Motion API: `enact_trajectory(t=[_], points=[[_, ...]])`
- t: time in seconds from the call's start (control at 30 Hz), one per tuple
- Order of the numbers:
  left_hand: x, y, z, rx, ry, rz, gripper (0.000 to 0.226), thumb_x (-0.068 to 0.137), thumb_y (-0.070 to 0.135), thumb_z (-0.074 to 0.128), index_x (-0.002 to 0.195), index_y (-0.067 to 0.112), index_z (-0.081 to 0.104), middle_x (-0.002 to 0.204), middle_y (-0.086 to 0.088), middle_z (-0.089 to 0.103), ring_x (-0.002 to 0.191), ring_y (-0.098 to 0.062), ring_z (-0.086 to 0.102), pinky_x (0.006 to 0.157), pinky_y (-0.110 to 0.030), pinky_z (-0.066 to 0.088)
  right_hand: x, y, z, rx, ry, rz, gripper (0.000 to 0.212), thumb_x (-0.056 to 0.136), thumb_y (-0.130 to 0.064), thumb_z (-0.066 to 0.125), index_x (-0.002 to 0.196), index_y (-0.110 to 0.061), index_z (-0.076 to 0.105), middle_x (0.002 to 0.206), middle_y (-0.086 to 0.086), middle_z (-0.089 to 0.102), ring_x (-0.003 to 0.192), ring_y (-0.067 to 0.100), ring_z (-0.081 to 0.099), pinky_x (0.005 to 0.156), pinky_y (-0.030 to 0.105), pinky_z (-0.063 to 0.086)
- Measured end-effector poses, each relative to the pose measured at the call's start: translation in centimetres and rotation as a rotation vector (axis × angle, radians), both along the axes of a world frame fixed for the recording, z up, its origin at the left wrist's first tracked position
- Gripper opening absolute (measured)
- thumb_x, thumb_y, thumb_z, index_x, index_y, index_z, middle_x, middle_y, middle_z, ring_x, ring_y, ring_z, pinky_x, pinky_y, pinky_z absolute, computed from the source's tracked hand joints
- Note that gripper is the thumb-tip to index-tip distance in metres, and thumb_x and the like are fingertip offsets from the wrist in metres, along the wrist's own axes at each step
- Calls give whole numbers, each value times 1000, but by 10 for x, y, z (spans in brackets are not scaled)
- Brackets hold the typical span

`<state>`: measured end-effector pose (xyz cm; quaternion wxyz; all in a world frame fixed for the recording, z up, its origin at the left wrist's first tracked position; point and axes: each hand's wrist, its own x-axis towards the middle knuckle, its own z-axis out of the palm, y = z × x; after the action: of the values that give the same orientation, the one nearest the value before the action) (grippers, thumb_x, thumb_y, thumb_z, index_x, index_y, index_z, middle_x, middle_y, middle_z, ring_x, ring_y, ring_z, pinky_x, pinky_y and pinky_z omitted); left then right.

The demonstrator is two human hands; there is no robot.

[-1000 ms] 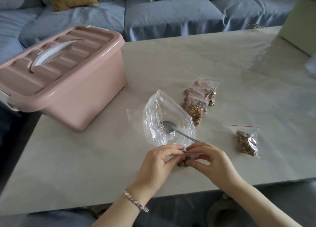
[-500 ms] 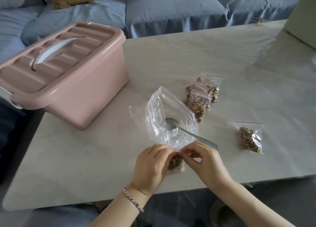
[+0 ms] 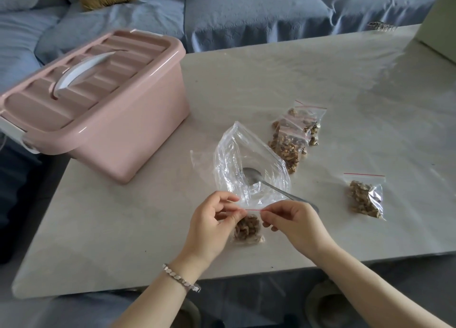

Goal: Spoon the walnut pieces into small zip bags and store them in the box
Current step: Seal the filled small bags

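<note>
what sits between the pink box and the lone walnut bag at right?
In the head view: the large clear bag with the spoon's bowl in it, bare table on both sides of it.

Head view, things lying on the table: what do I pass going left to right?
pink box → large clear bag → pile of filled zip bags → lone filled zip bag. The held zip bag and the spoon overlap the clear bag's span, so both are left out.
</note>
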<state>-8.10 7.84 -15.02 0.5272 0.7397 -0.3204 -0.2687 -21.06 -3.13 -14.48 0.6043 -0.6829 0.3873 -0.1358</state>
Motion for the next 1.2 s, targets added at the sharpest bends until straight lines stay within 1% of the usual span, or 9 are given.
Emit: enact_trajectory(t=[0.07,0.17,0.27,0.37,0.5,0.7,0.83,1.03,1.2], points=[[1,1,0,10,-6,0,29,76,4,73,82,29,59,70,9,70,68,4,63,65,-7,43,1,1,-1,-13,8,-10,20,80,-9,68,66,-22,70,57,-6,66,56,6,55,62,20,49],[2,2,0,28,-31,-11,30,76,5,73,82,31,60,69,11,69,68,5,62,66,-7,43,1,1,-2,-60,13,-9,23,79,-9,69,62,-25,68,54,-12,65,52,-1,53,60,13,45],[4,2,1,42,-176,-92,29,77,9,73,83,35,63,75,16,67,75,5,62,72,-10,46,1,3,0,-161,13,16,27,77,-9,71,61,-29,65,55,-20,64,56,-3,57,60,7,42],[5,-2,4,44,-328,-248,8,75,26,68,81,26,73,75,15,63,76,2,60,71,-12,46,-1,5,3,-267,-12,50,28,76,-11,73,62,-34,64,59,-16,65,64,0,59,60,8,43],[4,-7,5,38,-415,-304,22,74,44,58,76,25,70,72,12,59,73,-1,58,67,-20,47,-3,5,2,-372,-33,75,18,76,-13,73,67,-28,70,65,-16,65,69,4,60,62,12,46],[1,-8,4,-21,-517,-321,13,75,33,59,69,23,65,69,10,59,69,-2,54,62,-27,46,-5,6,-4,-476,-76,82,7,74,-11,74,69,-16,73,65,-20,62,69,6,59,63,18,47],[2,-7,7,-23,-594,-329,17,76,34,61,67,21,67,66,11,60,66,-3,53,58,-27,45,-5,8,-6,-488,-114,54,9,71,-23,66,67,-17,72,63,-17,62,65,7,58,60,19,46],[16,4,6,-28,-694,-336,13,74,29,63,63,21,66,64,13,60,60,-3,51,53,-29,45,-10,4,-9,-445,-112,9,4,69,-25,66,66,-23,69,70,-14,64,63,9,57,60,18,45],[22,11,6,-13,-625,-286,12,73,29,61,62,24,64,65,16,59,63,1,53,59,-30,46,-10,4,-9,-434,-101,4,9,73,-13,73,66,-19,71,76,-15,66,67,10,58,60,12,44]])
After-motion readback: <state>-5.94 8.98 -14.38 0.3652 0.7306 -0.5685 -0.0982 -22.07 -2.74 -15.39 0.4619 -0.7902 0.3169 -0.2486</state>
